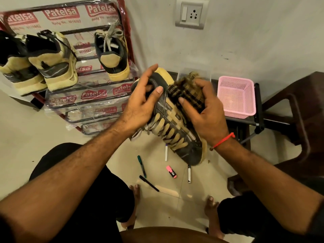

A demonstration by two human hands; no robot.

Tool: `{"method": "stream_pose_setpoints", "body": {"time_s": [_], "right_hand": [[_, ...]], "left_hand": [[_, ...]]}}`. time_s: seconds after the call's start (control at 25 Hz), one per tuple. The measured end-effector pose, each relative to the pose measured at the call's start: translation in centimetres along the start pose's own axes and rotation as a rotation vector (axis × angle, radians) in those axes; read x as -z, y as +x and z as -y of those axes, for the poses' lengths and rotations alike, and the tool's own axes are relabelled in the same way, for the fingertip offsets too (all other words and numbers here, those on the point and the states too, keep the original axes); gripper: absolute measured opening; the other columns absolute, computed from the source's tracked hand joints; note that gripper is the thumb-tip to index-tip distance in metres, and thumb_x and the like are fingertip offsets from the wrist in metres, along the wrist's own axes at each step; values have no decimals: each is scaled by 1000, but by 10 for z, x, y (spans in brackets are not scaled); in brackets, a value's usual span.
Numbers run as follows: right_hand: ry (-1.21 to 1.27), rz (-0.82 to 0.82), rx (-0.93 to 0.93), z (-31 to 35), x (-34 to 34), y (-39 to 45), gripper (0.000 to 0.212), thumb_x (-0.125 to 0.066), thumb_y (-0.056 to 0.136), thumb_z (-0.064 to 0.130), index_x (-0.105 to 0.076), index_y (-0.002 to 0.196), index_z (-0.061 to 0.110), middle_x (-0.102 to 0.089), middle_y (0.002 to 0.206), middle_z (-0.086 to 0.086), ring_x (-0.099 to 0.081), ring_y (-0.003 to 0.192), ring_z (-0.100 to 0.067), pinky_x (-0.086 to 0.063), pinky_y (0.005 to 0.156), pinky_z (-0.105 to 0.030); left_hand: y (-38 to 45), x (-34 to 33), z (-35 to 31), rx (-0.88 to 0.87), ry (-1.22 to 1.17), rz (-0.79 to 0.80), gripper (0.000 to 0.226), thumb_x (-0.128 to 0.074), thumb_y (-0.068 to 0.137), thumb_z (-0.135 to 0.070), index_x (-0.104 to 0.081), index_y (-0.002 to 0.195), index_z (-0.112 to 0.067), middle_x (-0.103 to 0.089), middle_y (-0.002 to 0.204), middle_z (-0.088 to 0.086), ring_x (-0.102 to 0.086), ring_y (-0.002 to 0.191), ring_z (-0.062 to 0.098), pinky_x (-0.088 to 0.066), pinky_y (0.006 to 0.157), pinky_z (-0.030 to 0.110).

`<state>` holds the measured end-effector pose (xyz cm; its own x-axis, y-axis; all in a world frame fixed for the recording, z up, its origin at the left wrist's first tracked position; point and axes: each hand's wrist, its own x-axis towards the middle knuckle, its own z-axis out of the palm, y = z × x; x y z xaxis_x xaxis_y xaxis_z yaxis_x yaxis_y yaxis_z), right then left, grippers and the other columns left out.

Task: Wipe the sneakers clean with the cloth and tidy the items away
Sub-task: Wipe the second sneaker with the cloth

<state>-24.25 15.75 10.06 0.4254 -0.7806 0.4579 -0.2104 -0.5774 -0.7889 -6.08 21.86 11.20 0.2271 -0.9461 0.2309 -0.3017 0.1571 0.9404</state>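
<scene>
A black and tan sneaker (175,127) is held in the air over the floor, toe towards me. My left hand (142,100) grips its heel collar, fingers curled into the opening. My right hand (205,109) holds a bunched brown checked cloth (185,90) against the sneaker's side near the heel. Three more sneakers sit on the red shoe rack (128,37): two (40,64) at the left and one (114,55) at the right of its upper shelf.
Several pens and markers lie on the floor below the sneaker, among them a pink highlighter (171,171) and a green pen (141,165). A pink plastic basket (235,97) stands on a low black stand at the right. A dark brown chair (301,109) fills the far right.
</scene>
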Motion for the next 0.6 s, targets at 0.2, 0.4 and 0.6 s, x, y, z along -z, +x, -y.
{"method": "stream_pose_setpoints", "body": {"time_s": [0.2,0.4,0.6], "right_hand": [[-327,388,320,6,-1,-11,38,-59,89,32,-59,124,17,-50,128,-12,-51,112,-26,-51,94,-39],[-458,667,437,-11,0,-23,37,-67,83,31,-62,119,20,-54,131,-15,-56,114,-34,-59,78,-48],[-359,359,474,-1,-14,-19,28,-59,89,22,-65,114,13,-57,124,-17,-56,107,-33,-54,82,-47]], "left_hand": [[1,-5,4,144,-111,-164,37,-50,103,-4,-53,139,-14,-69,116,5,-70,100,11,-60,82,30],[7,12,2,234,-99,-274,27,-55,101,-4,-61,124,-17,-67,110,-4,-69,94,8,-62,82,33],[-4,-8,1,183,-31,-75,23,-58,99,-1,-63,119,-10,-71,105,5,-69,91,16,-60,81,39]]}}
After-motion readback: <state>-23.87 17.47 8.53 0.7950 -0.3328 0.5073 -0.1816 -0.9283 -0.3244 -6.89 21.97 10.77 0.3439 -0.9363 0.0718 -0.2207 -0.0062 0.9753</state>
